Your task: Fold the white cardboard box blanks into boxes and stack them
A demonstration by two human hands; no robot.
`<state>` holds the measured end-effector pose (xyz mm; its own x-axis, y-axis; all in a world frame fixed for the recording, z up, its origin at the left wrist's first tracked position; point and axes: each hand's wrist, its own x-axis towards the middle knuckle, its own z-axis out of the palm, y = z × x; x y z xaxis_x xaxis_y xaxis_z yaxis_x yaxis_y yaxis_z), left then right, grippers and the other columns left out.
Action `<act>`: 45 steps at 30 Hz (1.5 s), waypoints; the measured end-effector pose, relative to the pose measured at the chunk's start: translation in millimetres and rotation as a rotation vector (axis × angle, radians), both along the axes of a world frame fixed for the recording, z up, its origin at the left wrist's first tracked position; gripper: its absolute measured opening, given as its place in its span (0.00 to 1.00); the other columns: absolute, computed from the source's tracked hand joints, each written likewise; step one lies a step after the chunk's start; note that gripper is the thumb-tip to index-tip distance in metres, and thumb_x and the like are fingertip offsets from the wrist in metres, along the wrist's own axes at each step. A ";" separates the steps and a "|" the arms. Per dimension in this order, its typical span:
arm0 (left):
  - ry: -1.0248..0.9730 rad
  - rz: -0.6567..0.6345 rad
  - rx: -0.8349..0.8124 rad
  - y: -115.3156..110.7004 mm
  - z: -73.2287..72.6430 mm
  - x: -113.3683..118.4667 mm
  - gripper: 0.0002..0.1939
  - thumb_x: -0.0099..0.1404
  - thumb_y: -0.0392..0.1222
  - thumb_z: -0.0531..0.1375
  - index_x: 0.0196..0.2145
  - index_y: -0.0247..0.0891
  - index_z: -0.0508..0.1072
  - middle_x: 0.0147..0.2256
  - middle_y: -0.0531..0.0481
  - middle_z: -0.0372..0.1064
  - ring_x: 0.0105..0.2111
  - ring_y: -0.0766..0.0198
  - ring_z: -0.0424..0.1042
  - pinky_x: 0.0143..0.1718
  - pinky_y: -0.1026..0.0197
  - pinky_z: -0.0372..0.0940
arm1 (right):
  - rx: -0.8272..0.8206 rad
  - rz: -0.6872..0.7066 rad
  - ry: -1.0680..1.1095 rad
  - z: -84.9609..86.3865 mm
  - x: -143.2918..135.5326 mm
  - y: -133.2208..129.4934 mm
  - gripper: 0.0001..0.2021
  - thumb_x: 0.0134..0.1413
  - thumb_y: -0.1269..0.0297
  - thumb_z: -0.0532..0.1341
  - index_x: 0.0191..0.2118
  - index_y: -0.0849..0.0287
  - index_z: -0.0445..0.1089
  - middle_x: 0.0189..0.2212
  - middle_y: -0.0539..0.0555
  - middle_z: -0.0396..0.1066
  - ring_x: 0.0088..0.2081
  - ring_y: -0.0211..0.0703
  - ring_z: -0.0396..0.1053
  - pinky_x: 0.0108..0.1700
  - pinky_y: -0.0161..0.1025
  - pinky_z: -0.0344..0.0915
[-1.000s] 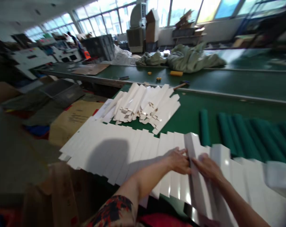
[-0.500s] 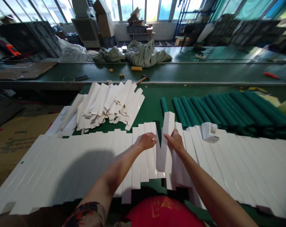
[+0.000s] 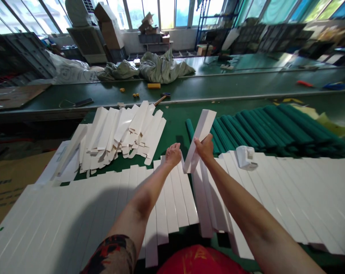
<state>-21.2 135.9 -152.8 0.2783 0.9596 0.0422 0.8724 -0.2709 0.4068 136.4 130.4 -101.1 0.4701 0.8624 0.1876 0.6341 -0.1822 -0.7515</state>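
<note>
My right hand (image 3: 204, 149) grips a long white box (image 3: 201, 127), which leans up to the right above the table. Just left of it, my left hand (image 3: 173, 153) has its fingers curled in; whether anything small is between them is hidden. Below both hands lie rows of long white boxes (image 3: 172, 201), side by side, with more rows on the right (image 3: 292, 198). A pile of flat, partly folded white cartons (image 3: 126, 133) sits beyond my left hand. Green ribbed rolls (image 3: 258, 129) lie beyond my right hand.
A white tape dispenser (image 3: 246, 158) stands on the right-hand boxes. Behind, a long green bench (image 3: 232, 85) bears a yellow block (image 3: 154, 86), a hammer (image 3: 161, 99) and grey-green cloth (image 3: 163, 66). A brown carton (image 3: 9, 182) is at the far left.
My right hand has raised the white box and tilted it away from the row. My left hand has moved up and slightly left. The view has shifted to the right.
</note>
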 end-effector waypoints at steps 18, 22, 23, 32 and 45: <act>0.065 -0.197 -0.214 22.2 -34.6 19.5 0.20 0.69 0.46 0.58 0.56 0.37 0.65 0.51 0.43 0.67 0.48 0.55 0.71 0.50 0.45 0.68 | 0.001 -0.081 0.153 -32.0 34.1 48.2 0.24 0.44 0.47 0.59 0.41 0.57 0.56 0.38 0.62 0.72 0.40 0.59 0.71 0.43 0.53 0.67; 0.053 -0.237 -0.227 18.3 -29.4 17.4 0.20 0.69 0.46 0.58 0.56 0.37 0.66 0.52 0.43 0.67 0.49 0.55 0.70 0.51 0.45 0.67 | 0.010 -0.091 0.211 -41.4 36.3 46.8 0.24 0.43 0.47 0.61 0.40 0.58 0.57 0.39 0.63 0.72 0.41 0.59 0.71 0.44 0.53 0.67; 0.051 -0.248 -0.229 17.5 -28.1 17.2 0.19 0.69 0.46 0.58 0.55 0.37 0.66 0.52 0.43 0.67 0.49 0.55 0.70 0.50 0.46 0.68 | 0.014 -0.094 0.226 -43.6 37.2 45.8 0.24 0.42 0.47 0.61 0.40 0.58 0.58 0.39 0.63 0.72 0.41 0.59 0.71 0.45 0.53 0.67; 0.067 -0.326 -0.234 14.4 -21.9 15.2 0.17 0.69 0.46 0.58 0.53 0.38 0.68 0.53 0.43 0.66 0.48 0.57 0.70 0.49 0.48 0.69 | 0.084 -0.095 0.396 -67.5 50.8 42.7 0.21 0.45 0.50 0.60 0.40 0.58 0.59 0.40 0.60 0.72 0.40 0.52 0.72 0.43 0.48 0.69; 0.282 -0.497 -0.553 32.4 -7.7 18.0 0.18 0.68 0.47 0.59 0.53 0.36 0.68 0.51 0.43 0.67 0.47 0.56 0.71 0.47 0.48 0.70 | 0.022 0.063 0.288 -44.3 47.6 32.6 0.24 0.43 0.48 0.62 0.40 0.58 0.58 0.37 0.59 0.72 0.37 0.53 0.72 0.38 0.46 0.68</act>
<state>-3.2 168.3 -160.5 0.6083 0.5817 -0.5400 0.7928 -0.4784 0.3777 184.0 163.0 -145.4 0.4527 0.8887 0.0730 0.4038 -0.1313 -0.9054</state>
